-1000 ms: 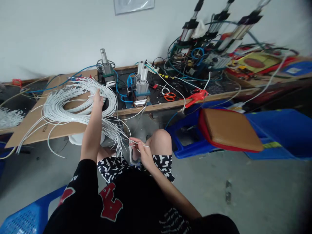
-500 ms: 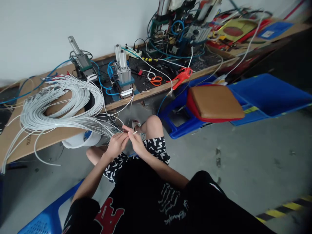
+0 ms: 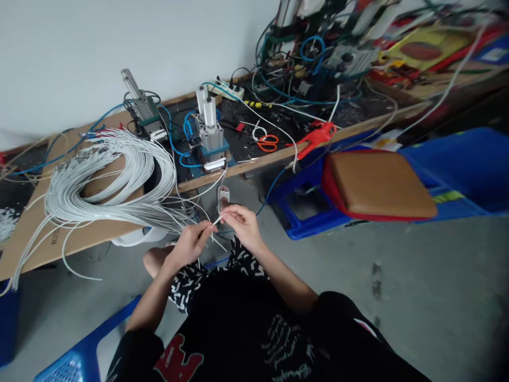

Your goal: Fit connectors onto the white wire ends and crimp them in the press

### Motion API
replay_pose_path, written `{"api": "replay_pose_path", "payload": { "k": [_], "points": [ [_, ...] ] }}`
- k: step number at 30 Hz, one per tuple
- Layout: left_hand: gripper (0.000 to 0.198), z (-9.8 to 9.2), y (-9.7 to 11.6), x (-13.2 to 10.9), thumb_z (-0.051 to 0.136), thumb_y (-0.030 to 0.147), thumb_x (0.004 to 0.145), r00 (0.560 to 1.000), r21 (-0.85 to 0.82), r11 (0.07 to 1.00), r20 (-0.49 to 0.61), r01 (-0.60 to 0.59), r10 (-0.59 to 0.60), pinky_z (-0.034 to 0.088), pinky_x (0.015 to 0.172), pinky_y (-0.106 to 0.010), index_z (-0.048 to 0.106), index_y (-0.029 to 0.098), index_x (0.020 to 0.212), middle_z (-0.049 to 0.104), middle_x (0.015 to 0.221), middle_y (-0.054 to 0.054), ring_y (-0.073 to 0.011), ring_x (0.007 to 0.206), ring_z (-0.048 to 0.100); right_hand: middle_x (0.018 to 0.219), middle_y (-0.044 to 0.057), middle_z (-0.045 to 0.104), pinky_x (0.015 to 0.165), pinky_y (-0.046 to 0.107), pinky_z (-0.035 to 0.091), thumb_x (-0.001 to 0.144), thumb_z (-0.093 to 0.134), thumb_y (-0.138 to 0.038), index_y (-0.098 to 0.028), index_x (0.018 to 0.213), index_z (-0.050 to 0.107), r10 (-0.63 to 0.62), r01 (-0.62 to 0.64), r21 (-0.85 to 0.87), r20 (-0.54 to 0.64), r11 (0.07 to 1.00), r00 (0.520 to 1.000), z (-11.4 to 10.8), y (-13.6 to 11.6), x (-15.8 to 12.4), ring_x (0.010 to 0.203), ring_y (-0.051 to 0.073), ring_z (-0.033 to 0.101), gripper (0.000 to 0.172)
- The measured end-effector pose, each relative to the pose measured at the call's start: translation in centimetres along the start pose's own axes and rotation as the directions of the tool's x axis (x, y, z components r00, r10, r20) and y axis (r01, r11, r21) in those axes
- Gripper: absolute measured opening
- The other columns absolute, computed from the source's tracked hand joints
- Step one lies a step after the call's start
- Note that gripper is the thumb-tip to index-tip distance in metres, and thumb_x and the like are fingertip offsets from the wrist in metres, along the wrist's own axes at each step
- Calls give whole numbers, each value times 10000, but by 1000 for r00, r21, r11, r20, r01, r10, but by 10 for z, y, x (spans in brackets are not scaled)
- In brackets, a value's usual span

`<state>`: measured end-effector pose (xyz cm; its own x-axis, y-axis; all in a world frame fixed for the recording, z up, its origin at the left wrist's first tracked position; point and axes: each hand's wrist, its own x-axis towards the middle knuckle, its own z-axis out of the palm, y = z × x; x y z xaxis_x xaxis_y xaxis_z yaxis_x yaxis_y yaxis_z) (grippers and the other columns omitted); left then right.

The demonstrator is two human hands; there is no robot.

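Note:
Between my two hands runs a short stretch of white cable [image 3: 217,220]. My left hand [image 3: 192,243] pinches it from the left, thumb against fingers. On the other side my right hand [image 3: 242,224] grips it between thumb and fingertips, slightly higher. Thin cable ends hang below and beside the left hand. A large looped bundle of white cables [image 3: 107,212] lies to the left on the cardboard sheet [image 3: 59,233], its loose ends trailing toward my left hand. Just beyond my hands stands a small pneumatic press [image 3: 210,132] at the bench edge.
Another press [image 3: 143,109] stands behind the bundle. Orange scissors [image 3: 267,142] and a red air gun [image 3: 318,137] lie on the bench [image 3: 246,167]. To the right is a blue stool [image 3: 294,223] near a brown cushion [image 3: 382,183]. A white bucket [image 3: 133,237] sits under the cardboard.
My hands have drawn apart, the right one moving up and right, exposing cable between them. My right knee has shifted out of sight behind the hand. The camera view has turned left.

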<state>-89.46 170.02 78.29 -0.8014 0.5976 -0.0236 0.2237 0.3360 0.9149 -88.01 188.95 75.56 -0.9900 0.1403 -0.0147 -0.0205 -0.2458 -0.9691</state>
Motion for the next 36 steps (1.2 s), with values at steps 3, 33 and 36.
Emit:
{"api": "replay_pose_path", "payload": {
  "k": [3,33,36],
  "points": [
    [340,7,0,13,454,402,1054,1000,-51,999,-17,11,-12,424,714,-242,661,157,942,652,813,-21,-131,733,561,782,19,696,627,257,486,816,805,-390,-216,814,791,8,-7,-23,67,1000,998,-5,6,11,682,124,618,175],
    [285,51,-23,7,511,332,1028,874,47,998,-486,46,-17,525,672,-238,744,170,997,763,842,-59,-140,689,673,519,-73,450,461,213,227,668,877,-466,-188,695,640,432,-448,259,119,856,894,17,16,12,489,57,317,367],
    [323,57,-20,12,503,343,1030,832,-25,998,-553,49,-55,505,628,-225,747,158,929,745,781,-48,-128,657,650,546,-76,439,470,204,274,677,873,-470,-197,741,636,430,-420,329,46,846,902,28,20,6,506,61,342,366]
  ]
}}
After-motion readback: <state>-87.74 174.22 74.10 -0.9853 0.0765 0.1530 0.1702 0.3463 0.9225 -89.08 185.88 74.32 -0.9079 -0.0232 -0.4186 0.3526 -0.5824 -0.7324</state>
